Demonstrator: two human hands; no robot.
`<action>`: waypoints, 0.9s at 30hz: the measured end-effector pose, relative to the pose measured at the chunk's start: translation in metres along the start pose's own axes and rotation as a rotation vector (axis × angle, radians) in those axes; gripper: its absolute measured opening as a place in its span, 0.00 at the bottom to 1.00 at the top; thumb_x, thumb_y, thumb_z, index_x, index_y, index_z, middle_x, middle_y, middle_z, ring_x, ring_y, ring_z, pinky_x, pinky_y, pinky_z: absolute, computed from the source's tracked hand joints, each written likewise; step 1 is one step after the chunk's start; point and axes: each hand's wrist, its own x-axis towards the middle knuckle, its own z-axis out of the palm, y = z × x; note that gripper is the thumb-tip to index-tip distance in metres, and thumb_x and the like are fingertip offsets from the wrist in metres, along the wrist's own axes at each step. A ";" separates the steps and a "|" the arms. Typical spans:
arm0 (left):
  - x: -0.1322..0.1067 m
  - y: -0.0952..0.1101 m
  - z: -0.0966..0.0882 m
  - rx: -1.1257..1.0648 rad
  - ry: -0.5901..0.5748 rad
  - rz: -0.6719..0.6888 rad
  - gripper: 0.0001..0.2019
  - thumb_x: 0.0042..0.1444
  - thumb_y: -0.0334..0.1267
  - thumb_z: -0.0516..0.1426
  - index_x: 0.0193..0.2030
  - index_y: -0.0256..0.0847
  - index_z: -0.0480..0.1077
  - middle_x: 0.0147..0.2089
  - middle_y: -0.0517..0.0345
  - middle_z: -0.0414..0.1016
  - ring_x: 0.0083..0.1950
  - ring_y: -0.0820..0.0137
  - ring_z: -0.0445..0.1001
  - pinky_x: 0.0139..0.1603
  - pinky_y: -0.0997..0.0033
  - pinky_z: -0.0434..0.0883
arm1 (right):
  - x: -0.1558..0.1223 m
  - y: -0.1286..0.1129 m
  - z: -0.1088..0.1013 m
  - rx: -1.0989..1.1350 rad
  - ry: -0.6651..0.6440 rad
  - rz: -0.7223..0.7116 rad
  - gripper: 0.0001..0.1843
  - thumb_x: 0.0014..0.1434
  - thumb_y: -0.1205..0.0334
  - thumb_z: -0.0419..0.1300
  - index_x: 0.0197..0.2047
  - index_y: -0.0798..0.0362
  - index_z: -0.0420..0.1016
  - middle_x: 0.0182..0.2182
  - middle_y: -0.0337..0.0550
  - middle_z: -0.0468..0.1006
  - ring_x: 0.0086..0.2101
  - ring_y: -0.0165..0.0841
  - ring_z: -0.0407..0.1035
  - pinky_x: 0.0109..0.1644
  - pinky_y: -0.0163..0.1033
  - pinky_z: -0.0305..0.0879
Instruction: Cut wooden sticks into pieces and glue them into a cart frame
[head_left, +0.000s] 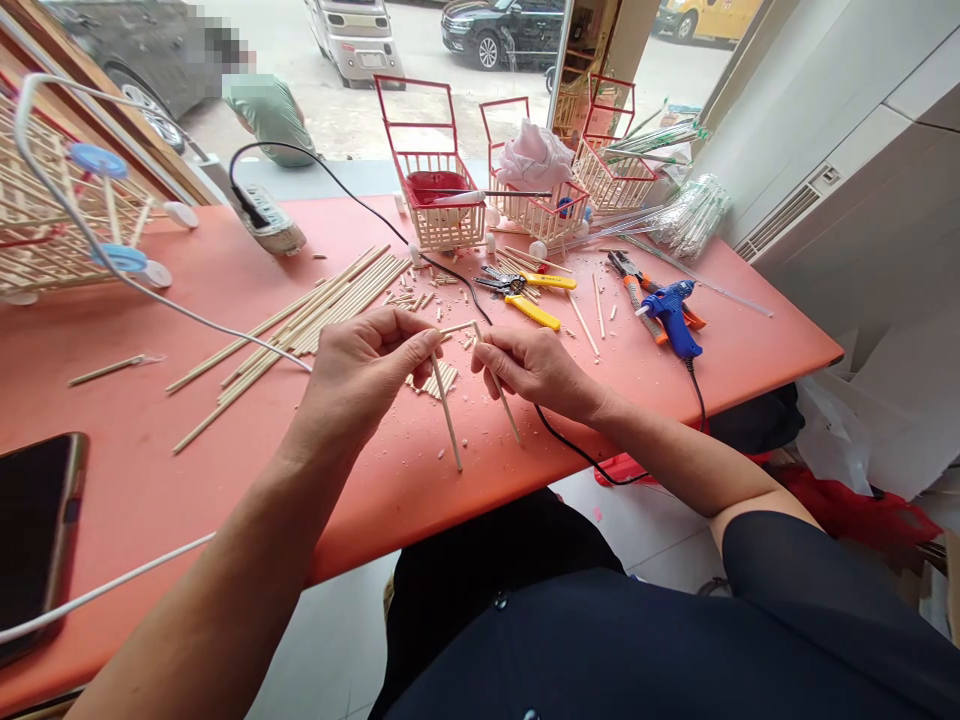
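Observation:
Between my hands is a small U-shaped frame of thin wooden sticks (448, 415), with a short crosspiece at the top and two longer legs pointing down toward me. My left hand (371, 365) pinches its left corner between thumb and forefinger. At the right corner, my right hand (529, 368) has its fingers closed round the other leg. Just beneath lies a row of short cut sticks (433, 381), partly hidden by my hands. Long wooden sticks (315, 325) lie to the left. Yellow-handled wire strippers (534, 292) rest beyond my right hand, among stick offcuts.
A blue glue gun (677, 318) and orange-handled pliers (636, 300) lie at the right. Small stick-built carts (448, 215) stand at the back. A power strip (268, 222), a phone (34, 530) and a white cable (187, 320) are on the left. A black cord crosses the table.

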 end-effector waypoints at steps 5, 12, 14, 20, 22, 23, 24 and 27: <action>0.000 0.000 0.000 0.004 -0.002 -0.003 0.05 0.54 0.37 0.69 0.32 0.39 0.80 0.24 0.59 0.76 0.26 0.72 0.73 0.28 0.72 0.71 | 0.000 0.000 0.000 0.004 0.002 -0.009 0.19 0.82 0.52 0.56 0.40 0.52 0.75 0.23 0.33 0.77 0.26 0.26 0.70 0.42 0.36 0.68; 0.001 0.000 0.000 0.006 -0.009 -0.004 0.06 0.54 0.37 0.70 0.31 0.39 0.79 0.24 0.59 0.75 0.26 0.72 0.73 0.28 0.72 0.71 | 0.000 0.001 0.000 0.000 0.006 -0.012 0.19 0.82 0.51 0.56 0.39 0.51 0.74 0.23 0.33 0.77 0.26 0.26 0.69 0.41 0.36 0.67; 0.001 0.001 -0.001 0.012 -0.014 -0.015 0.06 0.54 0.38 0.70 0.31 0.39 0.79 0.25 0.59 0.76 0.26 0.72 0.73 0.28 0.72 0.71 | 0.000 0.001 -0.001 -0.003 0.008 -0.013 0.19 0.82 0.51 0.56 0.39 0.51 0.74 0.23 0.34 0.77 0.26 0.26 0.70 0.41 0.36 0.67; 0.001 0.004 -0.002 -0.010 -0.026 -0.042 0.08 0.51 0.40 0.71 0.32 0.39 0.80 0.26 0.58 0.78 0.26 0.72 0.73 0.28 0.71 0.71 | 0.001 0.001 -0.001 -0.014 0.012 -0.030 0.20 0.82 0.51 0.56 0.39 0.52 0.75 0.23 0.33 0.77 0.26 0.26 0.69 0.41 0.36 0.66; 0.001 0.005 -0.002 -0.012 -0.031 -0.048 0.09 0.50 0.41 0.71 0.32 0.39 0.80 0.26 0.58 0.78 0.26 0.72 0.73 0.28 0.71 0.71 | 0.001 0.001 -0.001 -0.020 0.014 -0.030 0.19 0.81 0.51 0.56 0.39 0.52 0.75 0.23 0.33 0.77 0.26 0.26 0.69 0.41 0.36 0.67; 0.001 0.005 -0.003 -0.010 -0.034 -0.050 0.09 0.49 0.41 0.71 0.31 0.39 0.80 0.26 0.58 0.78 0.26 0.72 0.73 0.28 0.71 0.71 | 0.002 0.001 -0.001 -0.023 0.014 -0.027 0.19 0.81 0.51 0.56 0.39 0.52 0.75 0.23 0.33 0.77 0.26 0.26 0.70 0.41 0.36 0.67; 0.002 0.005 -0.003 -0.008 -0.036 -0.050 0.09 0.49 0.41 0.71 0.31 0.39 0.80 0.26 0.58 0.78 0.26 0.72 0.72 0.28 0.71 0.70 | 0.002 0.001 -0.001 -0.025 0.015 -0.024 0.19 0.81 0.51 0.56 0.39 0.52 0.75 0.23 0.33 0.77 0.26 0.26 0.70 0.41 0.36 0.67; 0.003 0.003 -0.006 -0.001 -0.046 -0.037 0.09 0.50 0.41 0.71 0.32 0.39 0.81 0.26 0.58 0.78 0.26 0.72 0.73 0.28 0.71 0.71 | 0.001 0.001 -0.001 -0.029 0.010 -0.011 0.20 0.82 0.51 0.56 0.39 0.52 0.75 0.24 0.33 0.77 0.26 0.27 0.70 0.42 0.36 0.67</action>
